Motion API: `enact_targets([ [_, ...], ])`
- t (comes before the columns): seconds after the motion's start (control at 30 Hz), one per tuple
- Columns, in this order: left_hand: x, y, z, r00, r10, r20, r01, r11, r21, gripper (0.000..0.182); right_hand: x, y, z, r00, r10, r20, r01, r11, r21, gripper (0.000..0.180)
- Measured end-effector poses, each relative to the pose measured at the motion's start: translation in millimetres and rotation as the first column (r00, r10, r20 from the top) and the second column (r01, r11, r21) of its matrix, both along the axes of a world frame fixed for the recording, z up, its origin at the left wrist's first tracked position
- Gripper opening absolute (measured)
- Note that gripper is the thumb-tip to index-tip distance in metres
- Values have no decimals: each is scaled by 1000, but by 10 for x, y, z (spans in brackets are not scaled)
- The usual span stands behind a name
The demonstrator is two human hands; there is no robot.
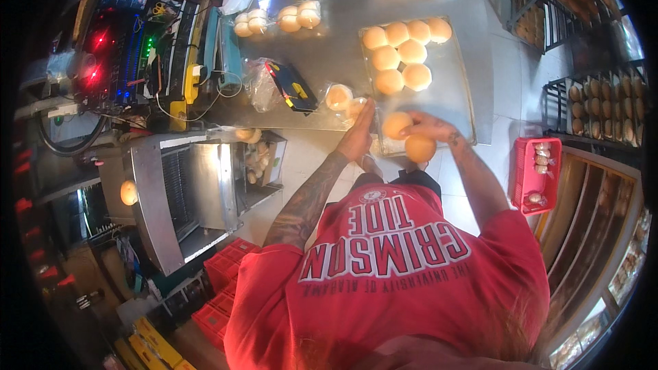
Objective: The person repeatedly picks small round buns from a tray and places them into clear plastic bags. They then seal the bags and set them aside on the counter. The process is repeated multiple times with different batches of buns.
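My right hand [429,127] is shut on a round bread bun [396,125] at the near edge of a shallow metal tray [469,97]; a second bun [420,149] touches the first, just below that hand. My left hand [360,136] is beside the tray's left edge, its fingers up against a clear plastic bag [334,108] with buns in it. Whether the left fingers grip the bag cannot be told. Several buns [403,55] lie close together in the tray's far part.
Bagged buns [299,15] and a black and yellow device [292,87] lie on the steel table [339,54]. At the left stands a steel machine [154,205]. A red crate [537,174] and racks of bread [606,103] are at the right.
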State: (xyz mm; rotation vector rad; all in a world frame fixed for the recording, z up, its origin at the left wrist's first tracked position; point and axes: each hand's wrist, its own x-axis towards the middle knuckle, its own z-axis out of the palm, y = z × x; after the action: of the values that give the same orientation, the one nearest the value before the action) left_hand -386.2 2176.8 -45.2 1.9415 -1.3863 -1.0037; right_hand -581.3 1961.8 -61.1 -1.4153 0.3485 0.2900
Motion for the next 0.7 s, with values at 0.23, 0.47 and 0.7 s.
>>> enact_targets([
  [0.23,94,79,393,998,-36,55,33,998,54,96,597,479,225,956,-272,-113,289,792,537,80],
  [0.47,373,135,648,998,63,24,-56,974,-221,100,731,734,220,799,-561,219,545,828,131,61],
  [0.7,547,148,537,967,115,-228,-183,935,-303,103,1164,1023,522,782,-492,381,548,835,-47,50],
])
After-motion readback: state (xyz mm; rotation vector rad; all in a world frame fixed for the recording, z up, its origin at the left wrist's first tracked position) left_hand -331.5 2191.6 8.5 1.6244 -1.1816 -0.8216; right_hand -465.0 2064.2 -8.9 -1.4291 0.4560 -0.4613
